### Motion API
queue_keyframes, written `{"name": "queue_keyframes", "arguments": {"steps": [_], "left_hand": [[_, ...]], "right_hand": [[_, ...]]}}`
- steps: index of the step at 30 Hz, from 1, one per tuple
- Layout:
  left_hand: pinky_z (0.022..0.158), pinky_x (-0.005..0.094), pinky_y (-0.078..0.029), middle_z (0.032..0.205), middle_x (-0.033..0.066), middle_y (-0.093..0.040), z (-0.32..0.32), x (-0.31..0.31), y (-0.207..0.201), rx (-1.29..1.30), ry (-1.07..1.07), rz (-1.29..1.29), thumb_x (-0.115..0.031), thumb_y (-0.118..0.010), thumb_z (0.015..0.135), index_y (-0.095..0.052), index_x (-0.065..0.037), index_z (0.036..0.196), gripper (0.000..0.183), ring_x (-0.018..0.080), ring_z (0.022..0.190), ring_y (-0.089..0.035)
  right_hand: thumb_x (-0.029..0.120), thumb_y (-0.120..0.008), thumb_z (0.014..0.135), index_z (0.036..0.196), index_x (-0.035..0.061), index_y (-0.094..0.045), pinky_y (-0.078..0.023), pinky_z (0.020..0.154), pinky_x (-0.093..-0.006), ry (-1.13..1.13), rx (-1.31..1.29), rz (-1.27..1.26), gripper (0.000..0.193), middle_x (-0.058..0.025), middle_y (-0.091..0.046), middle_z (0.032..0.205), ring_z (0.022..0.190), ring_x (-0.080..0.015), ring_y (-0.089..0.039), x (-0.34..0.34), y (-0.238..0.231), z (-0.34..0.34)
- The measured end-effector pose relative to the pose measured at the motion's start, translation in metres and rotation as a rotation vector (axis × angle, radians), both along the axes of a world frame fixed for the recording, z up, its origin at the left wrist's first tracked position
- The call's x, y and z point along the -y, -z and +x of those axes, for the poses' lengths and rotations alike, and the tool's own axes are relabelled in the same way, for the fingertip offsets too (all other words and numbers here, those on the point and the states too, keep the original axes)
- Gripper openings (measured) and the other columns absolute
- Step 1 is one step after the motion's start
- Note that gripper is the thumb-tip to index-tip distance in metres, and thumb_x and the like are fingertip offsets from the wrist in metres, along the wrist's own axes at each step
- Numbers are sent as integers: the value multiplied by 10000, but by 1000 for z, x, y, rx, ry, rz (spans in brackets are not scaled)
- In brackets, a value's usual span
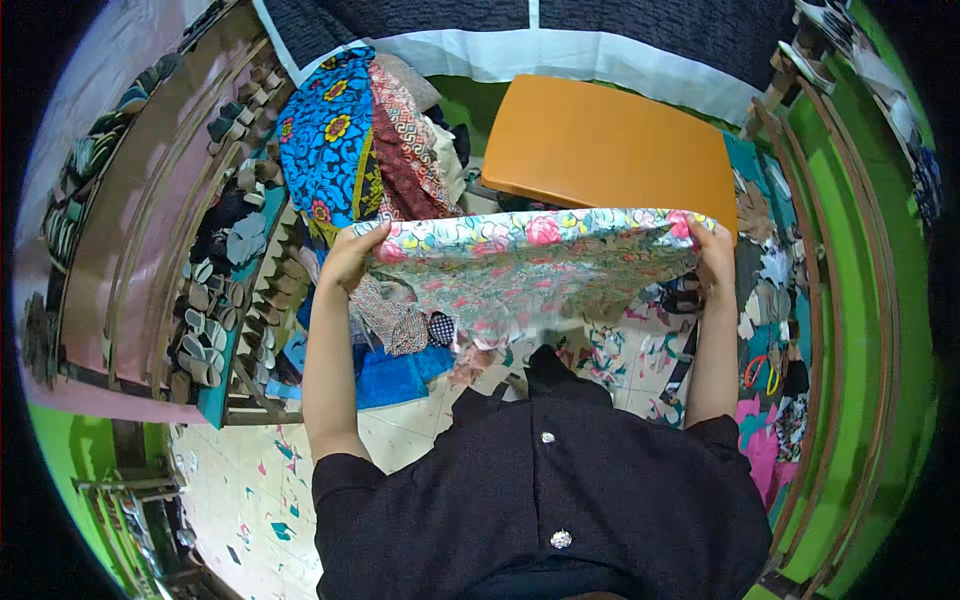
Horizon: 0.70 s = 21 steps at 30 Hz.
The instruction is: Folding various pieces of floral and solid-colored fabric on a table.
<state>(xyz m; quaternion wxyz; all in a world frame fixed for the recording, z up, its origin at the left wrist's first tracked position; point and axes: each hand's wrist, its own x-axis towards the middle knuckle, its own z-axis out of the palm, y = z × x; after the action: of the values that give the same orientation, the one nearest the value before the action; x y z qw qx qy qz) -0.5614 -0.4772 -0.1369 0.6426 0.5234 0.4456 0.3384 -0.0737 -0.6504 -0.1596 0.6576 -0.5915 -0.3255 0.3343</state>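
Stretched between my two hands is a white floral fabric [540, 232] with pink, yellow and blue-green flowers. My left hand [347, 255] grips its upper left corner, thumb on top. At the upper right corner my right hand [712, 252] is closed on the same cloth. The edge between them is nearly straight, and the rest hangs below in loose folds, its paler side showing. Just beyond my left hand rises a pile of cloth with a blue flowered fabric [328, 135] and a maroon patterned fabric [408, 165]. An orange tabletop [610, 140] lies beyond the floral cloth.
Shelves with many shoes [200, 355] stand at the left. At the right are wooden rails [845, 300], fabric pieces and a pair of orange-handled scissors [755, 372]. Scraps of cloth litter the tiled floor [235, 500]. A blue cloth [392, 378] lies on the floor.
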Motion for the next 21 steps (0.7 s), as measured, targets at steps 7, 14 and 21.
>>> {"name": "queue_keyframes", "arguments": {"steps": [7,14,21], "left_hand": [[498,247,-375,628,-5,-584,22,-27,13,-273,-20,175,-187,-667,785,-628,-10,711,196,72,531,-487],[768,296,-463,967,84,-630,73,-40,31,38,56,-6,-135,-540,859,-588,19,1021,228,157,850,-600],[821,355,-456,1043,101,-609,170,-66,8,80,151,-219,-224,-478,892,-513,-3,1123,321,214,928,-593]], "right_hand": [[106,-592,824,994,-29,-578,-461,721,-270,34,-17,-90,218,-68,-628,937,796,-132,-601,22,-2,8],[16,-519,822,1255,-7,-429,-460,833,-307,42,-219,-14,443,-118,-557,1139,935,-180,-592,56,5,25],[-155,-397,713,1362,67,-320,-466,695,-240,97,-59,-98,691,-138,-434,1300,886,-135,-575,49,-21,69]]}}
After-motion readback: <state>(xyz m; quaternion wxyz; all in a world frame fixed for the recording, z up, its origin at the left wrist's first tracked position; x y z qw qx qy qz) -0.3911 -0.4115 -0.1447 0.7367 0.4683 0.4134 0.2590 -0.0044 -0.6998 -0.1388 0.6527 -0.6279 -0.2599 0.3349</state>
